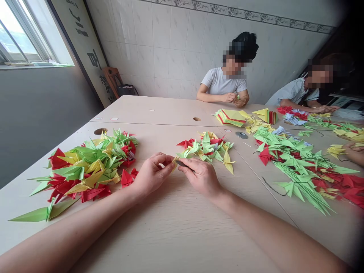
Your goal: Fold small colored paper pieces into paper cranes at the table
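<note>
My left hand (156,170) is closed, pinching a small yellow folded paper (174,164) between thumb and fingertips. My right hand (200,175) grips a small dark object (181,163) whose tip meets the yellow paper; its kind is mostly hidden by my fingers. Left of my left hand lies a large pile of red, green and yellow paper cranes (85,167), with a single red crane (127,177) close to the wrist. Just beyond my right hand sits a smaller pile of paper cranes (209,146).
A green crane (47,213) lies at the near left. Stacked coloured paper (231,117) and strings of cranes (298,163) cover the right side. A person (224,83) folds paper across the table (159,231); another person (301,89) sits farther right. A hand (355,151) shows at the right edge.
</note>
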Demonstrator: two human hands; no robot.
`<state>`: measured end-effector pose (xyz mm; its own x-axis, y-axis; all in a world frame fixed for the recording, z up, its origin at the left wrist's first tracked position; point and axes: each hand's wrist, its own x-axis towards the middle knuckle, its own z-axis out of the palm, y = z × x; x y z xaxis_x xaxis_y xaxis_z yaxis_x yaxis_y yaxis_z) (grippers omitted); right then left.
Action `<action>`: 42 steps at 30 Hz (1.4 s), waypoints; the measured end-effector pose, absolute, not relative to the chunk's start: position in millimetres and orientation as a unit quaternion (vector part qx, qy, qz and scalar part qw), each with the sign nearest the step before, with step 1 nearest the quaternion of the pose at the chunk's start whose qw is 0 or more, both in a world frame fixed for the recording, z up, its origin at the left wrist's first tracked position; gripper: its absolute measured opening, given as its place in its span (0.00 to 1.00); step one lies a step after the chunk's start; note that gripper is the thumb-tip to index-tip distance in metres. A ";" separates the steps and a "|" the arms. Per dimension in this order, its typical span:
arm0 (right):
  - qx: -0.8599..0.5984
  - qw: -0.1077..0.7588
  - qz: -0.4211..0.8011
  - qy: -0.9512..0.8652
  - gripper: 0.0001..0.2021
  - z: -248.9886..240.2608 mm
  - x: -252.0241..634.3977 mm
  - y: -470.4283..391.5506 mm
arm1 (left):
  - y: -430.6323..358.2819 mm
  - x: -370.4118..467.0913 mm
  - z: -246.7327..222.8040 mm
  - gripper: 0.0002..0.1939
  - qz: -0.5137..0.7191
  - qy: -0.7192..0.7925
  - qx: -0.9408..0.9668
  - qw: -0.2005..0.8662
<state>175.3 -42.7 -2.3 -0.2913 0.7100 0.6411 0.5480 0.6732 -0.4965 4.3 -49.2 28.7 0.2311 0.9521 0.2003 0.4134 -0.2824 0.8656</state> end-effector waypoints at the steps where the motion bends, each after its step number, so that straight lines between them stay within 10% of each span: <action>1: -0.392 0.447 0.088 -0.799 0.11 -2.3 175.3 -42.5 | -49.2 4.4 28.6 0.09 0.385 0.486 0.702 0.351; 21: -0.395 0.444 0.080 -0.800 0.11 -1.4 175.7 -42.6 | -49.2 5.7 31.1 0.10 0.393 0.482 0.673 0.400; 32: -0.378 0.485 0.180 -0.768 0.09 8.0 169.9 -47.2 | -41.4 3.6 31.3 0.05 0.456 0.406 0.345 0.713; 42: -0.389 0.484 0.180 -0.763 0.10 2.1 171.2 -44.8 | -43.5 3.3 30.2 0.05 0.438 0.401 0.297 0.748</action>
<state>171.2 -44.8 2.1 -0.2280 0.7677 0.5988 0.4193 0.6325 -0.6513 3.3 -43.5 30.2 0.2945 0.8932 -0.3398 -0.4155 0.4399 0.7961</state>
